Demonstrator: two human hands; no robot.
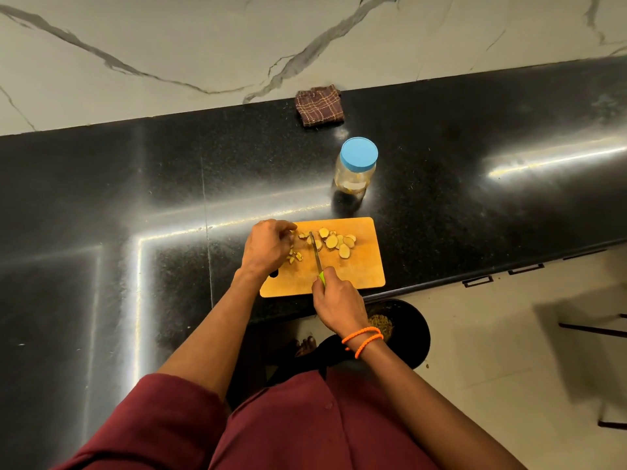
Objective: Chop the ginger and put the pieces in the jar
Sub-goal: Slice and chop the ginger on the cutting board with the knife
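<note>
right now the right hand (334, 301) is curled around the green handle of a small knife (318, 257), its blade lying across the middle of the orange cutting board (359, 269) and pointing away from the person. the left hand (268, 245) sits on the board's left end with its fingers bent down over a few small ginger bits (295, 256); whether it actually pinches one of them cannot be told. to the right of the blade a loose cluster of ginger slices (336, 241) lies flat on the board, some overlapping each other. the board rests near the front edge of a glossy black countertop (135, 184). beyond the board's far right corner, apart from it, a clear plastic jar (355, 171) stands upright with its blue lid (359, 153) on. farther back, against the marble wall, lies a folded brown checked cloth (319, 106). two orange bands (364, 337) circle the right wrist. below the counter edge a round black bin (403, 330) holds some pale scraps. the person wears a maroon garment (305, 429).
</note>
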